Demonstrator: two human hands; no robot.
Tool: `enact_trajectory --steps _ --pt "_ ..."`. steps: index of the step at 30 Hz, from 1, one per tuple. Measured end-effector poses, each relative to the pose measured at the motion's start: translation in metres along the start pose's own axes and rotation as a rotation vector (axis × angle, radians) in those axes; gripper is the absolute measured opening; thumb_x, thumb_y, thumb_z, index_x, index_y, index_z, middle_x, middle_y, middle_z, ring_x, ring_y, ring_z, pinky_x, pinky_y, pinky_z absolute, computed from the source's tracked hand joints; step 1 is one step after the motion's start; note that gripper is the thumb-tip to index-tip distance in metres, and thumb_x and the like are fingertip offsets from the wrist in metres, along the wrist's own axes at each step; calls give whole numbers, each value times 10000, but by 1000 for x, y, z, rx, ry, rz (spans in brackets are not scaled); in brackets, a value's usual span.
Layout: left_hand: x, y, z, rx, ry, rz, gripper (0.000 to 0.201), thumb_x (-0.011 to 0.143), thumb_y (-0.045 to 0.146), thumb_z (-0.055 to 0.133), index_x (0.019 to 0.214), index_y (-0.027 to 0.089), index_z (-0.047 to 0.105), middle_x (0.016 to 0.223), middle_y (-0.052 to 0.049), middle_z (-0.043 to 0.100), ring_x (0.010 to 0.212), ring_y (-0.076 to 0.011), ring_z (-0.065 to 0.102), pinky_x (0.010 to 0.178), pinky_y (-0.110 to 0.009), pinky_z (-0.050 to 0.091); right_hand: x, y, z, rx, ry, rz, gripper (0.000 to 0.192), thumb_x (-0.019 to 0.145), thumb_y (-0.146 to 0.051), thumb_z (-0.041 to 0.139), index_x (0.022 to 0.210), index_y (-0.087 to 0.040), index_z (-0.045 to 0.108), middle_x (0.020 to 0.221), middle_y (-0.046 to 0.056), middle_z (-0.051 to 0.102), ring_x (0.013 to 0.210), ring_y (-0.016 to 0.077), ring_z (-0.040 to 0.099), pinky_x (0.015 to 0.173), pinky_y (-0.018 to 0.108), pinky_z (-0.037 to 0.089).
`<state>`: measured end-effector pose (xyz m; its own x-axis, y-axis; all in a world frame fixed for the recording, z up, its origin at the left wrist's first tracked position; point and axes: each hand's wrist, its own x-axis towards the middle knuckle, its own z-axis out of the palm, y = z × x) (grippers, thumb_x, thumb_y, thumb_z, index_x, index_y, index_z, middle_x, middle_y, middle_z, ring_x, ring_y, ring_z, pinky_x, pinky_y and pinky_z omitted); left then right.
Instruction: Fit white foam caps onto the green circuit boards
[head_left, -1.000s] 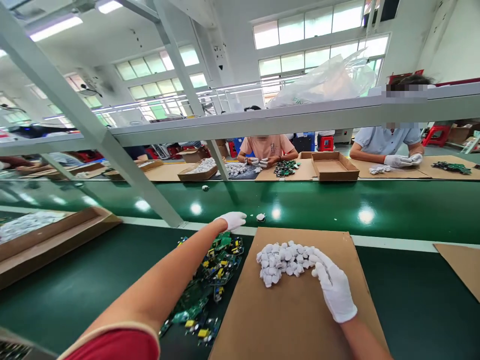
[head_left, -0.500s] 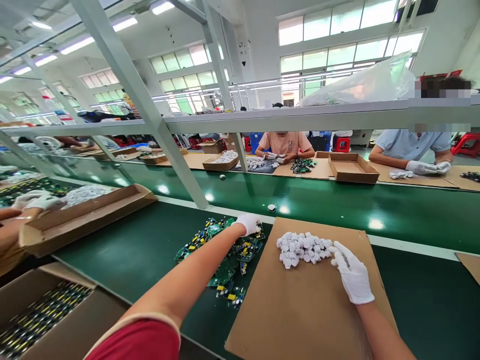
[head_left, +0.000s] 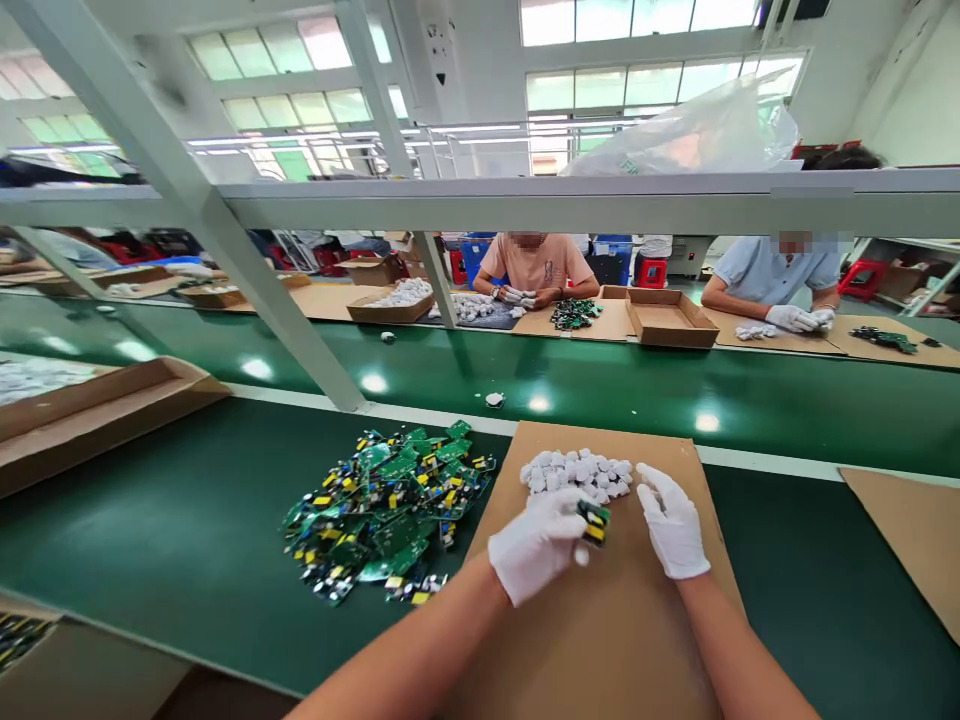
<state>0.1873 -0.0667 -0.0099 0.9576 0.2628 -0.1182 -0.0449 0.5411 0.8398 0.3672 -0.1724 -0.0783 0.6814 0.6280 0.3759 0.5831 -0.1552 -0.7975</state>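
Note:
In a white glove, my left hand (head_left: 536, 545) pinches a small green circuit board (head_left: 594, 522) with yellow parts, held over the cardboard sheet (head_left: 592, 640). My right hand (head_left: 671, 522), also gloved, is just right of a heap of small white pieces (head_left: 574, 472); its fingers are apart and nothing shows in them. The white heap lies on the far part of the cardboard. Left of the sheet, a large pile of circuit boards (head_left: 390, 500) rests on the dark green bench.
A long cardboard tray (head_left: 112, 415) stands at the left. A slanted metal post (head_left: 277, 310) rises behind the boards. Beyond runs a glossy green belt (head_left: 435, 370) bearing a lone white piece (head_left: 494, 400). Two co-workers sit across it, near an open cardboard box (head_left: 671, 325).
My left hand has come from the pile of boards to above the cardboard, bringing a circuit board with it. My right hand stays beside the white pieces. The view has turned right.

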Motion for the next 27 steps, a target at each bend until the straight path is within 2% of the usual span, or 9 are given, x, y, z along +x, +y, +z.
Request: enact_trajectory --steps 3,6,10,15,20,22,23,25,27 --pt "7 -39 16 -262 -110 -162 254 615 206 721 810 146 570 775 -40 597 627 -104 571 482 -176 383 2 6 -1 -115 -58 -77 355 817 -284 471 1131 -198 613 1182 76 606 1114 235 529 989 438 394" --pt "12 -59 10 -334 -188 -258 263 611 196 731 827 134 593 751 -59 624 599 -115 589 486 -185 396 1 8 -1 -186 -139 -136 391 803 -240 490 1182 -223 583 1252 58 559 1168 235 484 1018 441 360" --pt "16 -62 0 -360 -218 -289 320 611 207 738 900 136 620 745 -59 643 576 -117 599 489 -199 432 1 9 1 -205 -174 -106 420 818 -251 479 1232 -217 536 1282 63 531 1191 232 462 1024 441 354" --pt "15 -55 -1 -234 -323 -409 628 531 196 792 1124 168 589 671 0 636 453 -76 550 434 -184 426 -1 13 1 -213 -176 -54 402 833 -297 473 1224 -230 537 1284 58 526 1198 235 455 1028 463 345" --pt "14 -51 -4 -170 -384 -428 515 493 327 815 955 152 673 675 -2 640 437 -77 550 357 -159 390 -6 4 -4 -292 -166 -63 426 847 -335 456 1254 -216 502 1298 73 508 1198 257 453 1015 477 358" --pt "17 -52 -7 -125 -489 -436 498 475 334 826 918 162 675 689 7 636 443 -82 550 362 -169 404 -5 -15 -4 -387 -175 -163 452 837 -328 461 1277 -228 475 1321 70 482 1211 273 434 1012 483 355" --pt "21 -54 -8 -92 -578 -444 498 461 334 832 901 163 672 690 12 631 444 -86 546 361 -178 405 -3 -28 -2 -442 -204 -251 476 819 -310 480 1289 -243 461 1339 63 461 1222 279 417 1013 482 349" --pt "27 -60 -9 -23 -773 -445 508 416 362 842 846 157 663 651 23 604 433 -100 528 350 -200 389 2 -58 8 -538 -322 -478 555 748 -242 552 1294 -282 456 1383 46 406 1249 296 374 1016 477 332" --pt "30 -63 -9 78 -913 -363 474 433 406 825 802 165 651 626 32 572 453 -120 532 361 -226 391 11 -84 24 -610 -496 -699 667 645 -140 610 1271 -327 478 1417 23 360 1268 325 334 1022 503 289"
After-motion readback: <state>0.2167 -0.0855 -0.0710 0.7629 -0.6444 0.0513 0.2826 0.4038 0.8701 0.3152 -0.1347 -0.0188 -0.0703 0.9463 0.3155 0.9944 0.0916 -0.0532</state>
